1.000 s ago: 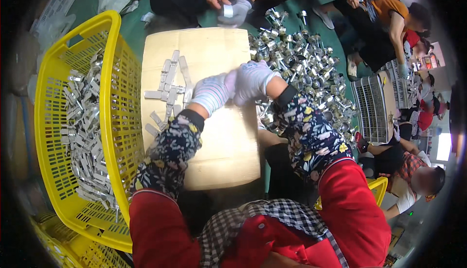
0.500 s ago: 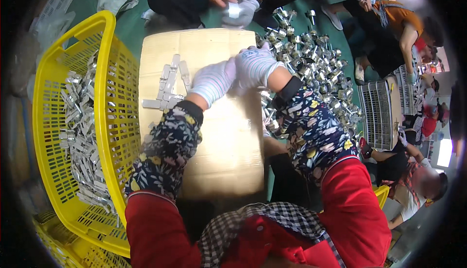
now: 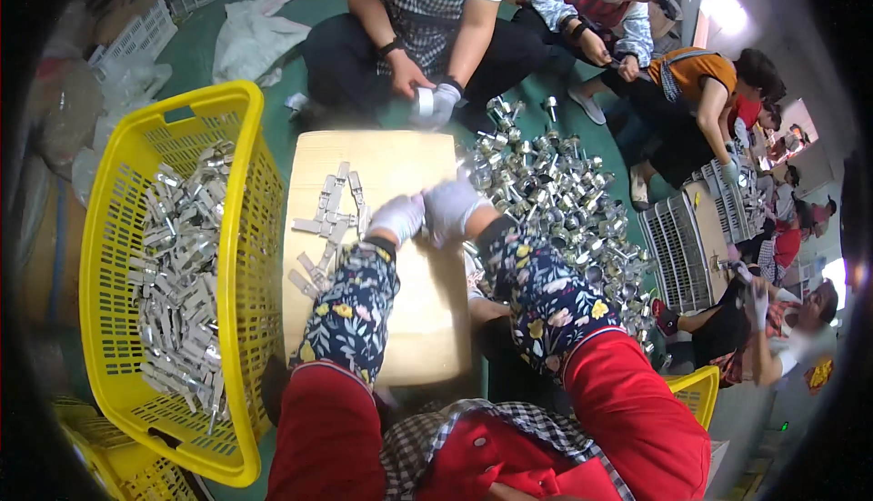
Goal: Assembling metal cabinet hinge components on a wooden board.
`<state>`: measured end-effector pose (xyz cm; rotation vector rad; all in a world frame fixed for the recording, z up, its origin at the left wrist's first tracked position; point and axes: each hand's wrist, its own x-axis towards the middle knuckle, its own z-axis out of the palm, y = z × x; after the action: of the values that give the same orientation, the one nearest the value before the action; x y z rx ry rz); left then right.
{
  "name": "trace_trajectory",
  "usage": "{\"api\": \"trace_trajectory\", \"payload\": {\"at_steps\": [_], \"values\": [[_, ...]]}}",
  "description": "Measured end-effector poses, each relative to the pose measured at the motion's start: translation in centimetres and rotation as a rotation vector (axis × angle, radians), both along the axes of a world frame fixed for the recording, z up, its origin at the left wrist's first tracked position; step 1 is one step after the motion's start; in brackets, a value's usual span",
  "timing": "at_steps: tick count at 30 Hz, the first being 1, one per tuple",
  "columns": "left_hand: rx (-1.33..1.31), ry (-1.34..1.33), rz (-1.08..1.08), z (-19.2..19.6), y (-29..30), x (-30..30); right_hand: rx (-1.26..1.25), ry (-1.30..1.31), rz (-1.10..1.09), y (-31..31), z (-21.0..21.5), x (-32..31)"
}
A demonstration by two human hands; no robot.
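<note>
My left hand (image 3: 398,217) and my right hand (image 3: 449,211), both in pale striped gloves, meet above a cardboard sheet (image 3: 418,328). Their fingers are curled in together, and whatever lies between them is hidden; the right glove is smeared by motion. Several flat grey metal lever-like pieces (image 3: 334,203) lie on the cardboard left of my left hand, with a few more beside my left sleeve. To the right of my right hand, a heap of shiny metal parts (image 3: 555,196) with round caps and stems spreads over the green floor.
A yellow plastic basket (image 3: 232,265) full of similar flat metal pieces stands at the left. Across the cardboard sits a co-worker, whose gloved hand (image 3: 435,106) holds a pale round thing. Grey crates (image 3: 675,251) and other people are at the right.
The view has tilted up, so the scene sits lower and more of the co-worker shows. My hands remain together over the cardboard, with the right glove now more blurred.
</note>
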<state>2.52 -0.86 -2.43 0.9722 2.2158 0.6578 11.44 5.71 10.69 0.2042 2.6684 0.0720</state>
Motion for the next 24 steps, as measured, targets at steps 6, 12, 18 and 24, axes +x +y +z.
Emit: {"api": "trace_trajectory", "payload": {"at_steps": [6, 12, 18, 24], "values": [[-0.146, 0.032, -0.029, 4.7, -9.3, 11.4, -0.023, -0.015, -0.003, -7.1, -2.0, 9.3], [-0.098, 0.214, -0.171, 1.8, -15.7, 17.0, -0.058, 0.099, 0.018, -12.7, -3.6, 16.4], [-0.231, -0.398, 0.100, 4.4, -13.3, 13.4, 0.195, 0.547, 0.022, -13.7, -4.7, 16.6], [0.228, 0.391, -0.209, 4.3, -13.0, 16.4, 0.018, 0.240, -0.076, -10.1, -3.3, 15.2]]}}
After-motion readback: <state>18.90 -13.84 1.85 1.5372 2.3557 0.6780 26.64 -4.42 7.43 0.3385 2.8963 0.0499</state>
